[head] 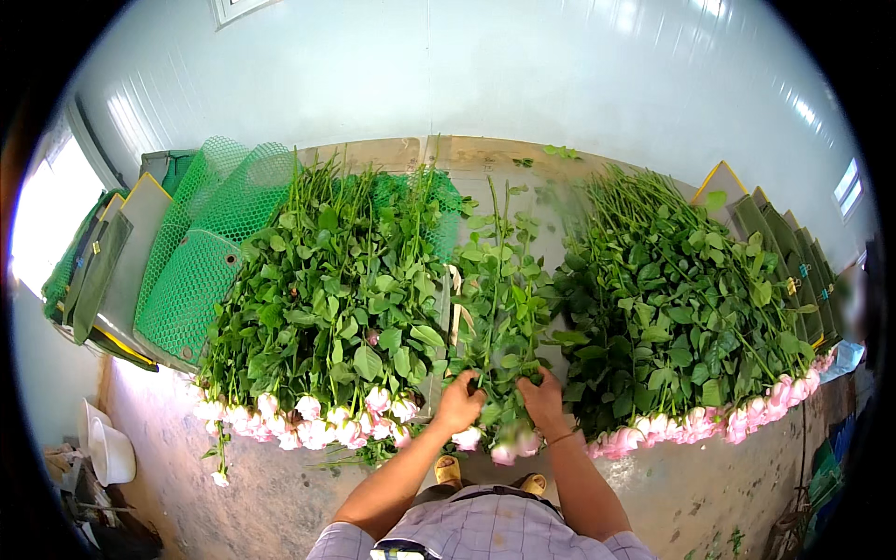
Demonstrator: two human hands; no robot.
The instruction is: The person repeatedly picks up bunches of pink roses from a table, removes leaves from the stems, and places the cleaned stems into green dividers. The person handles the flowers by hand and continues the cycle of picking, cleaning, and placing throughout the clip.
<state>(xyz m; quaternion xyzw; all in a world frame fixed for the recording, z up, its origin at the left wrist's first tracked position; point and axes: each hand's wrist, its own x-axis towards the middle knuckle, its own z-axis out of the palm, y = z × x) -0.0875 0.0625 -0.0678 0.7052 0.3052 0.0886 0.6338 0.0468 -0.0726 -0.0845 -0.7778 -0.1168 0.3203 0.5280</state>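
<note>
Before me, pink roses lie on a table with their blooms over its near edge and their stems pointing away. My left hand is curled shut on a leafy rose stem, with a pink bloom just below it. My right hand closes around the stems of the middle roses, whose blurred blooms hang beside my wrist. Leaves partly hide the fingertips of both hands. A large pile of roses lies to the left, another pile to the right.
Green plastic mesh is draped at the left, beside grey boards with yellow edging. More boards with clips stand at the right. A pale wall rises behind the table. White tubs stand on the floor at lower left.
</note>
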